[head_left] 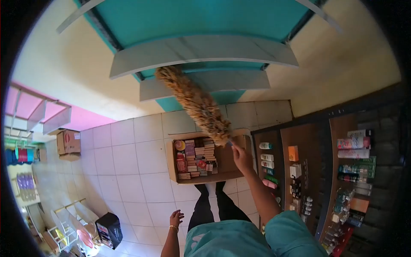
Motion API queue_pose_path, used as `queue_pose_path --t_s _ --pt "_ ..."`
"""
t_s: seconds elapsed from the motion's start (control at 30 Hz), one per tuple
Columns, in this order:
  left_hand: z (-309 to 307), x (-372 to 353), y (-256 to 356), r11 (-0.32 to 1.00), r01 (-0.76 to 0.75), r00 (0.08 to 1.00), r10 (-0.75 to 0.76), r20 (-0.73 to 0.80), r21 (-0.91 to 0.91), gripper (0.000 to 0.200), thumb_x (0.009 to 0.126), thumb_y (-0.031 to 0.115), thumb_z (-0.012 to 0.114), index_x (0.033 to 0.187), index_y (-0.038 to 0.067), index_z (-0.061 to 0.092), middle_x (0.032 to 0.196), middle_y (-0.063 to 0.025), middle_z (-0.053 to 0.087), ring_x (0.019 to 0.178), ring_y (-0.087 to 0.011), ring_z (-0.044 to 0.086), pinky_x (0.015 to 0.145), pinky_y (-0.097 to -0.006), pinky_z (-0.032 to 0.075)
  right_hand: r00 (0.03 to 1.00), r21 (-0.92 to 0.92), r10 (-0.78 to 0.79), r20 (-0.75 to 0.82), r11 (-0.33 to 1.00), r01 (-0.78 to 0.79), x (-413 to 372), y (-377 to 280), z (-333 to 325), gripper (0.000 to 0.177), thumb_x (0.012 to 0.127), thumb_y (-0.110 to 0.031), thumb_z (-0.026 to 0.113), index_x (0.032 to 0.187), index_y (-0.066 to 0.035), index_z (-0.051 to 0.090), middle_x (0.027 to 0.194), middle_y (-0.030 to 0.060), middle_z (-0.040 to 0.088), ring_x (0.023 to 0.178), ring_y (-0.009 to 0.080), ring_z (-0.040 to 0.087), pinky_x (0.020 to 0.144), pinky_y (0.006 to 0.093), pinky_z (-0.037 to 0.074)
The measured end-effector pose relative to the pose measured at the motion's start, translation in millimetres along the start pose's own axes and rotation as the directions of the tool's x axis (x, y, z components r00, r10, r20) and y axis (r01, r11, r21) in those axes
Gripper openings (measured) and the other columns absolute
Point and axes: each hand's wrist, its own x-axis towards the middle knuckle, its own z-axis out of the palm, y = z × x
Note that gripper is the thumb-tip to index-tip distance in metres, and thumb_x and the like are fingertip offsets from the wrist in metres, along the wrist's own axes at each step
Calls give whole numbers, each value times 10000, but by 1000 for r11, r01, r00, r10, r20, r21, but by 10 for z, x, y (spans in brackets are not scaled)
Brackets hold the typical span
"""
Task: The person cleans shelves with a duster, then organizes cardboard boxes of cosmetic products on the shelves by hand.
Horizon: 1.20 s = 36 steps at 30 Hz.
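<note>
A fluffy brown feather duster (195, 103) stretches up and to the left from my right hand (242, 159), whose fingers are wrapped round its handle. Its far tip reaches the lower marble-look shelf (205, 83), just under the edge of the upper shelf (201, 51). My left hand (176, 218) hangs low at my side, fingers apart, with nothing in it. Below the duster, a cardboard box (214, 177) rests on the floor in front of my feet. Small stacked boxes (195, 160) fill its left part.
On the right stands a dark-framed display shelf (308, 171) with bottles and small packs. Pale floor tiles (137, 171) spread to the left. Another cardboard box (68, 144), a black box (108, 230) and a white rack (68, 222) stand along the left side.
</note>
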Motion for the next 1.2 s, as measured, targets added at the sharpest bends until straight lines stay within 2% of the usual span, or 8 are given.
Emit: queue_pose_path --t_s 0.37,0.47,0.53,0.63,0.7,0.83,1.03,1.2 --pt "532 -49 454 992 -102 987 91 133 79 274 826 262 440 1055 118 485 854 -48 583 800 -164 560 667 -336 416 769 336 524 -366 845 -416 -631 1255 -1087 376 859 -306 409 1181 -114 431 1139 125 475 935 200 509 740 290 413" --pt "663 -95 544 990 -121 981 108 159 75 273 826 269 443 1053 126 488 866 -49 584 799 -163 560 669 -329 420 743 721 659 -116 570 -394 -792 1105 -993 372 881 -254 356 1213 -89 388 1185 132 435 1014 209 467 755 262 399" --pt "673 -99 528 989 -130 979 116 170 76 274 825 272 445 1054 129 488 870 -49 584 800 -163 561 667 -331 420 852 487 466 -239 817 -310 -958 890 -766 404 841 -296 444 1188 -91 421 914 62 503 744 137 479 600 243 398" --pt "645 -121 496 989 -115 982 98 161 95 278 822 264 444 1060 127 486 874 -52 585 823 -169 557 677 -338 417 908 547 397 133 735 -401 -1116 127 -580 388 845 -195 439 1210 -75 384 1020 114 552 873 141 534 714 235 411" --pt "600 -123 432 990 -103 986 88 143 96 286 819 270 445 1061 124 485 870 -53 585 822 -168 557 676 -343 417 959 417 145 242 877 -238 -1055 -177 -385 315 822 -156 468 1135 -124 481 792 98 573 614 162 536 551 252 418" --pt "481 -145 303 996 -65 996 60 66 66 264 812 233 456 1045 116 496 832 -37 591 738 -138 565 577 -279 403 959 257 -236 159 947 190 -605 -653 159 346 795 -129 483 1135 -189 473 858 150 569 665 283 565 567 345 461" --pt "351 -207 255 993 -39 998 33 58 108 264 814 243 463 1041 111 495 842 -45 595 732 -137 564 552 -274 395 943 167 8 332 984 -68 83 -392 48 376 757 -106 501 1122 -191 484 659 125 546 610 277 548 528 360 445" --pt "447 -85 309 985 -47 993 28 116 164 281 827 255 432 1069 119 475 891 -59 584 818 -170 560 659 -334 418 992 -33 -14 -128 999 9 -271 883 -422 297 793 -131 472 1084 -169 515 744 140 582 612 279 561 498 359 433"
